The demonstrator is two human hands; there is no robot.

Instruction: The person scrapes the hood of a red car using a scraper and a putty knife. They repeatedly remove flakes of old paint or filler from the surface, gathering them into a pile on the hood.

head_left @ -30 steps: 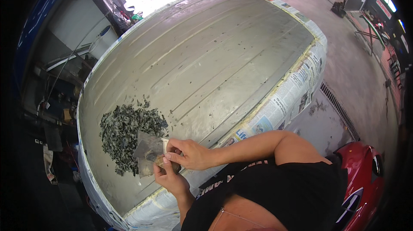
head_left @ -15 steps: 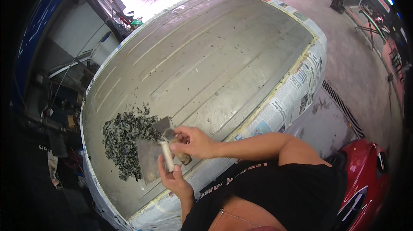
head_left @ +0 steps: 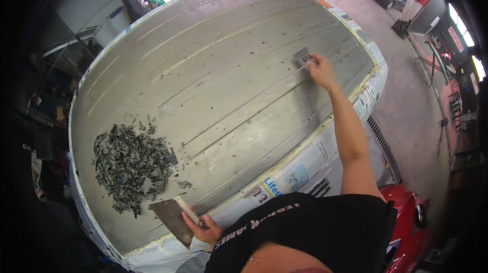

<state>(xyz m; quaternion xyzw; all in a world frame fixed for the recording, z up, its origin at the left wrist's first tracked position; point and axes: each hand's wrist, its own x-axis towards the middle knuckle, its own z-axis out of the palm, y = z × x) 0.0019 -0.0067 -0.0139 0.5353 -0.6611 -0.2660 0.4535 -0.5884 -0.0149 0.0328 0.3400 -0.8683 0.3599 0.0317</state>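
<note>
Right hand [head_left: 321, 73]: swung away from my left, out over the panel's far right, fingers closed round a small scraper [head_left: 302, 55].
Left hand [head_left: 208, 233]: gripping a wide blade [head_left: 172, 218] near the edge.
Scrap pile [head_left: 133, 171]: heaped on the panel [head_left: 229, 98], gathering seemingly mostly done.
Left over: stray scraps [head_left: 184, 184].

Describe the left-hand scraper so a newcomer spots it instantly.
Start at the big ridged grey panel edged with newspaper, then the heap of dark flakes at its lower left. Just below and right of that heap, the left hand holds the wide scraper. Its broad dark blade with a pale bar along one edge sets it apart from the smaller scraper in the right hand.
</note>
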